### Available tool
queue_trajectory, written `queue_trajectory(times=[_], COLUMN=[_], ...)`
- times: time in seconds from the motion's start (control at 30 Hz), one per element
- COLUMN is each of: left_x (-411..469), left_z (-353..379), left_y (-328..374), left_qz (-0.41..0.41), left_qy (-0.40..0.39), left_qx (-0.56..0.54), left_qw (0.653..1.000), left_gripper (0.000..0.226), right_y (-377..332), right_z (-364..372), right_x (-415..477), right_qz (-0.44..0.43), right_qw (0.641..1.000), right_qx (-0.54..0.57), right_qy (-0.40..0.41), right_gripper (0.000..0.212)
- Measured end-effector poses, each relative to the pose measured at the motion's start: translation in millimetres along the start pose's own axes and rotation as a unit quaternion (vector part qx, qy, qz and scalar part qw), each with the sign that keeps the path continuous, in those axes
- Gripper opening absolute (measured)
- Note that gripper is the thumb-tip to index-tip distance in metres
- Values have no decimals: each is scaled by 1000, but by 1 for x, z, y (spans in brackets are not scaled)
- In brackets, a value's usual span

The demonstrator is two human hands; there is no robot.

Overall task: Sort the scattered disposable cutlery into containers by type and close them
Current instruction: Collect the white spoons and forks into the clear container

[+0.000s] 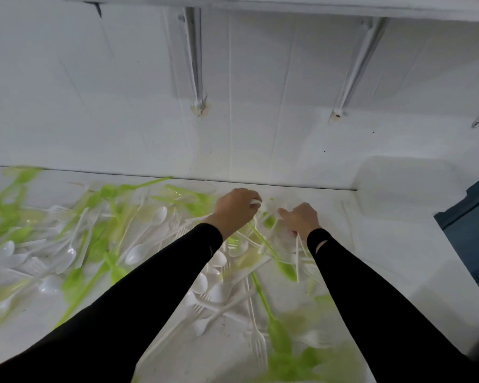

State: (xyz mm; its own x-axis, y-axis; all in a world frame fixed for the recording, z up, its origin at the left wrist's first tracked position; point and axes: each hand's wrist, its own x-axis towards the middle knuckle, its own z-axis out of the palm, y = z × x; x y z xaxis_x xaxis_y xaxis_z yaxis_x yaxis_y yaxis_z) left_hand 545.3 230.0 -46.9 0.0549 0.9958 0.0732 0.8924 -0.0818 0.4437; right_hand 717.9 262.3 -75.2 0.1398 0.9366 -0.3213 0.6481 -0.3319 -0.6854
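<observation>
Cutlery [138,252], white and green spoons and forks, is lying scattered across the white tabletop [385,244] in the lower half of the frame. At centre, the left hand [237,210] is pinching a white piece [256,201]. The right hand [300,221] is gripping a bundle [298,255] of white handles. A pale boxy shape [404,175] at right is showing too blurred to identify.

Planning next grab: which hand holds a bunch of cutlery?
The right hand: several white handles hang from its grip; the left hand pinches just one white piece.
</observation>
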Motion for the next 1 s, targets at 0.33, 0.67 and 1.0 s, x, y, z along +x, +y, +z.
queue_trajectory(times=[0.33,0.67,1.0], left_x=[32,11,-2], left_z=[34,4,-5], left_y=[24,5,8], left_qz=[-24,-24,-44], left_qy=[-95,-33,-5], left_qx=[93,-92,-10], left_qw=[991,995,999], left_gripper=[40,15,17], right_y=[-2,-37,-13], right_z=[-29,-52,-43], right_x=[-11,-40,-25], right_qz=[8,-225,-113], right_qw=[967,969,993], right_qx=[253,33,23], right_qy=[15,93,35], right_gripper=[13,25,21])
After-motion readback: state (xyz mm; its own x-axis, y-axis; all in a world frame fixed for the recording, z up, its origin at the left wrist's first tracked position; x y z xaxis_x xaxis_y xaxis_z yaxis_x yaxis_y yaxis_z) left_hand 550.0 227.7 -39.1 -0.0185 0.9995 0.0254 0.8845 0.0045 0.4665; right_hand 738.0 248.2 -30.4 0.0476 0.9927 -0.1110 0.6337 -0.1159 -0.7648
